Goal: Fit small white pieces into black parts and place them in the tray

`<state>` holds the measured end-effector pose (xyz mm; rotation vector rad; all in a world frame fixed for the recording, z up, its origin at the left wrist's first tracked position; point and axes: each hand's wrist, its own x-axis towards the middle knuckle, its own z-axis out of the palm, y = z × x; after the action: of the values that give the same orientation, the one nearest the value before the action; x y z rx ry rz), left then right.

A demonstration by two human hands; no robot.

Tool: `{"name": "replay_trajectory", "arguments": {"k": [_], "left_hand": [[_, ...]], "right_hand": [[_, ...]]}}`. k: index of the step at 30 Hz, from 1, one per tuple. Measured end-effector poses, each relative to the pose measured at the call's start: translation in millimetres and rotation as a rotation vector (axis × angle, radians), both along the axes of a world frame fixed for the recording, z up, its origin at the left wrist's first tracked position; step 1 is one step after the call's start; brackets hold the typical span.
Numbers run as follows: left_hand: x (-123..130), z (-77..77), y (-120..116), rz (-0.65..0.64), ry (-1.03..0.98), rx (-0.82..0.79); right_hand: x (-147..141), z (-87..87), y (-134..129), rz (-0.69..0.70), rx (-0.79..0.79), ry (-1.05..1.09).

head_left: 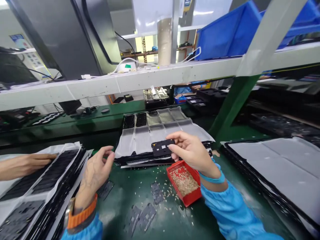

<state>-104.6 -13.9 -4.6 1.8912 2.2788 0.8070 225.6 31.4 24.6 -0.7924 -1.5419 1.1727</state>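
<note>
The held plate (163,147) looks like matt black plastic; the red bin (192,199) is smooth, glossy plastic; the green worktop (113,218) wears a smooth, faintly shiny finish. A blue crate (226,35) overhead shows smooth plastic walls; the right sleeve (232,211) is wrinkled, lightly glossy fabric; the central white liner (142,143) looks thin, papery and ribbed.

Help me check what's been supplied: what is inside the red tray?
The red tray holds many small pale pieces, lying loose, with some red bottom showing between them. Whatever lies beneath the thicker heap is covered.
</note>
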Motion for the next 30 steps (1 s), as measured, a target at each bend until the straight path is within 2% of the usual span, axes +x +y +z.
{"name": "replay_trajectory", "arguments": {"k": [2, 3, 4, 5, 7, 9, 14, 18, 21, 26, 30], "left_hand": [[39.0, 18.2, -12.4, -0.317, -0.292, 0.058], [59.4, 23.3, -16.3, -0.496, -0.422, 0.015], [78.7, 25.7, -18.1, -0.628, -0.54, -0.013], [95.7, 25.8, -17.8, -0.684, -0.638, -0.011], [119.5, 21.7, -12.6, -0.683, -0.763, 0.019], [128.6, 15.7, -5.9, -0.629, -0.817, 0.058], [115.2, 7.0, 0.7, -0.574, -0.9, 0.07], [107.7, 6.2, 1.2, -0.527, -0.962, 0.078], [107.7, 6.0, 1.9, -0.508, -0.986, 0.065], [109.4, 7.5, 2.7, -0.475, -0.993, 0.062], [113.6, 6.9, 3.4, -0.483, -0.964, 0.068]], "right_hand": [[-3.6, -1.2, -3.0, 0.017, -0.002, 0.002], [-5.4, -1.8, -4.5, 0.025, -0.003, -0.002], [-7.2, -2.6, -5.6, 0.034, -0.006, -0.008], [-8.7, -3.7, -6.1, 0.044, -0.01, -0.017], [-10.5, -6.4, -5.2, 0.069, -0.003, -0.044], [-9.8, -9.2, -1.6, 0.05, 0.073, -0.071], [1.5, -9.0, 9.9, -0.197, 0.41, -0.176], [9.6, -4.3, 11.0, -0.237, 0.495, -0.22], [10.9, -3.6, 7.8, -0.213, 0.48, -0.213], [2.6, -8.7, 0.5, -0.122, 0.274, -0.136], [-13.3, -12.9, -7.0, 0.039, 0.212, -0.156]]}}
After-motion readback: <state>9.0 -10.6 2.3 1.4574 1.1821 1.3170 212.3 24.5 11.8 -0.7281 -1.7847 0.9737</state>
